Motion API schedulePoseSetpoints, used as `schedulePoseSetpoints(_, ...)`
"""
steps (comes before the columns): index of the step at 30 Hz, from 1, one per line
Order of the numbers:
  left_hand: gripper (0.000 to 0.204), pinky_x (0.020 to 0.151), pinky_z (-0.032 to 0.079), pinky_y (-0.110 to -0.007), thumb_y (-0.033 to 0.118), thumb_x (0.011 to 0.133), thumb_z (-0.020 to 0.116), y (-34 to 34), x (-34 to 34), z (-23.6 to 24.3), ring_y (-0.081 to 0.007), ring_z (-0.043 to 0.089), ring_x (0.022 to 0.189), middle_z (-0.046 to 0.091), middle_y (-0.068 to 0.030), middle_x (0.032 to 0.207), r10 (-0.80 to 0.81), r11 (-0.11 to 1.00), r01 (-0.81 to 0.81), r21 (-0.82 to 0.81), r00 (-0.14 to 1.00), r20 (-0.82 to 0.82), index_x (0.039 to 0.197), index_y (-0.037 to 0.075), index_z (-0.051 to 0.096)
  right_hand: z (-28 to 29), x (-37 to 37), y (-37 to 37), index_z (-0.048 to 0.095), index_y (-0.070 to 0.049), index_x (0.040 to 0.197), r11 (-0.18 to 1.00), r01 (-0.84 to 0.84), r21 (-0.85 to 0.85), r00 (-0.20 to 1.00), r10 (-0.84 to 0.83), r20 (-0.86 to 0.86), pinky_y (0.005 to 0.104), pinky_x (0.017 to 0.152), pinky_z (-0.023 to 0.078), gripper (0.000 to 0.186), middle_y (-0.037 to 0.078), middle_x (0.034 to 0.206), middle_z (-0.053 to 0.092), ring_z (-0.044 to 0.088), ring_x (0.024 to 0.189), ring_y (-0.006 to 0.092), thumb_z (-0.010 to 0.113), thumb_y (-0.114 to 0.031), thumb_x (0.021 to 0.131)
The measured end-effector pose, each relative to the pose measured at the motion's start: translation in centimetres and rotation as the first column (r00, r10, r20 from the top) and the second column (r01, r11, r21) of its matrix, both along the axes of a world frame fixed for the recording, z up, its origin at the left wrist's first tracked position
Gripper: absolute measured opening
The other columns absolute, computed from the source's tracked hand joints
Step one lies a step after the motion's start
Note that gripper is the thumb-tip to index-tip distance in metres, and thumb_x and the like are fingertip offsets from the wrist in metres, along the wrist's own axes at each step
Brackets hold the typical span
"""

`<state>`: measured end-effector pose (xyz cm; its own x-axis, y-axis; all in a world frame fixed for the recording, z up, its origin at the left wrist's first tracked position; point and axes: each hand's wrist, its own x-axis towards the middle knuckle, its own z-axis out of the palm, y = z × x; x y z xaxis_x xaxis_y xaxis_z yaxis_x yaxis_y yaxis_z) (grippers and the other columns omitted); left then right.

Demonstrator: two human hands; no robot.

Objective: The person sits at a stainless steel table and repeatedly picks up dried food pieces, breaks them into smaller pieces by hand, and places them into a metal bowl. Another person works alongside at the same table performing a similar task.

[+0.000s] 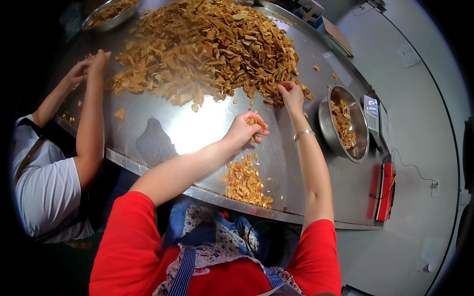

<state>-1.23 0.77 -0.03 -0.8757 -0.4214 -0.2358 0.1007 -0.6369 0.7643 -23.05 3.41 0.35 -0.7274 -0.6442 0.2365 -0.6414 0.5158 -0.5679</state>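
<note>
A big heap of flat, irregular golden-brown crisp pieces (212,47) covers the far middle of a steel table (197,126). My left hand (245,130) is curled, palm partly up, around a small handful of crisp pieces (255,124). To its right, my right hand (291,94) reaches to the heap's near right edge, its fingers bent together at the pieces; what lies between the fingertips is hidden. Below my left hand, near the table's front edge, is a small pile of peanuts and broken bits (247,185).
A steel bowl (344,123) part full of crisp pieces stands at the right. Another steel bowl (109,14) is at the far left. Beside me on the left, a co-worker's hands (89,68) are over the table. A red box-like device (385,192) sits at the right edge.
</note>
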Motion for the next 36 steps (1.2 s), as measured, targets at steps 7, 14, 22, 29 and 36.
schedulePoseSetpoints(7,0.015,0.044,0.041,-0.022,-0.010,0.071,0.045,-0.1,-0.1,-1.3,-0.0122,0.053,0.054,0.053,-0.0071,0.070,0.006,0.994,0.003,-0.109,0.997,0.077,0.081,0.000,0.049,-1.8,-2.2,-2.8,0.059,-0.004,0.085,0.983,-0.023,-0.183,0.850,-0.077,-0.522,0.0365,0.067,0.045,0.017,0.010,0.085,0.053,0.054,0.074,0.0268,0.062,-0.015,0.072)
schedulePoseSetpoints(14,0.020,0.044,0.038,-0.021,0.026,0.082,0.056,-1.3,0.5,0.5,-0.0104,0.049,0.051,0.051,-0.0015,0.064,-0.216,0.914,0.239,0.328,0.971,-0.106,0.082,0.006,0.050,2.3,10.4,4.1,0.057,-0.003,0.083,0.797,-0.385,-0.466,0.912,0.252,-0.323,0.0305,0.070,0.048,0.018,0.009,0.088,0.058,0.057,0.076,0.0235,0.056,0.008,0.069)
schedulePoseSetpoints(22,0.016,0.045,0.036,-0.019,0.006,0.072,0.065,-0.6,0.0,-0.2,-0.0076,0.048,0.053,0.054,-0.0026,0.067,-0.133,0.985,0.125,-0.116,0.989,-0.064,0.082,0.005,0.052,1.7,12.5,9.1,0.060,-0.008,0.083,0.842,-0.475,-0.256,0.749,0.234,-0.620,0.0399,0.076,0.043,0.020,0.002,0.086,0.061,0.058,0.081,0.0198,0.062,0.001,0.065)
schedulePoseSetpoints(29,0.014,0.038,0.034,-0.019,0.004,0.068,0.059,-1.4,-0.1,-1.3,-0.0094,0.049,0.051,0.054,-0.0050,0.062,0.053,0.996,-0.037,-0.086,0.981,0.185,0.077,0.003,0.048,0.8,10.7,7.0,0.058,-0.005,0.093,0.846,-0.408,-0.342,0.913,0.376,-0.157,0.0293,0.063,0.047,0.024,0.007,0.091,0.057,0.058,0.070,0.0164,0.058,-0.002,0.069)
schedulePoseSetpoints(36,0.016,0.055,0.052,-0.023,0.002,0.079,0.050,-0.1,-0.1,-0.8,-0.0196,0.061,0.081,0.055,-0.0128,0.093,-0.104,0.992,0.097,0.080,0.991,0.082,0.094,0.001,0.047,-0.7,0.3,-3.5,0.056,-0.006,0.099,0.991,-0.031,-0.130,0.988,0.010,-0.155,0.0370,0.071,0.044,0.032,0.013,0.094,0.056,0.056,0.081,0.0286,0.061,-0.027,0.074)
